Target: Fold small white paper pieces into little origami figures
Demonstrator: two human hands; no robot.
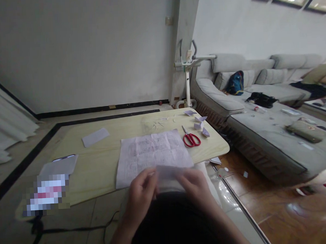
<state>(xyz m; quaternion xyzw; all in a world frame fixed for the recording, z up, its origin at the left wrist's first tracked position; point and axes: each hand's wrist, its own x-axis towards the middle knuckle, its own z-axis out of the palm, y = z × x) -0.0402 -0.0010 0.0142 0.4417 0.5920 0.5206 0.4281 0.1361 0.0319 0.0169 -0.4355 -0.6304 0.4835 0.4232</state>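
Between my two hands, just over the near table edge, is a small pale sheet of paper (pixel 168 172), a little blurred. My left hand (pixel 144 185) pinches its left end, and my right hand (pixel 192 178) grips the right end. A large creased printed sheet (pixel 153 148) lies flat beyond them. To its right rest red-handled scissors (pixel 191 138), blades pointing away. Several small folded paper pieces (pixel 198 126) sit near the far right corner, and thin paper scraps (pixel 159 123) are scattered behind the sheet.
The pale wooden table (pixel 100 169) carries a white paper slip (pixel 95 137) and a phone-like object (pixel 63 158) on paper at left. A grey sofa (pixel 262 131) with bags stands right, where another person (pixel 317 77) is partly visible. A black cable (pixel 75 229) runs below.
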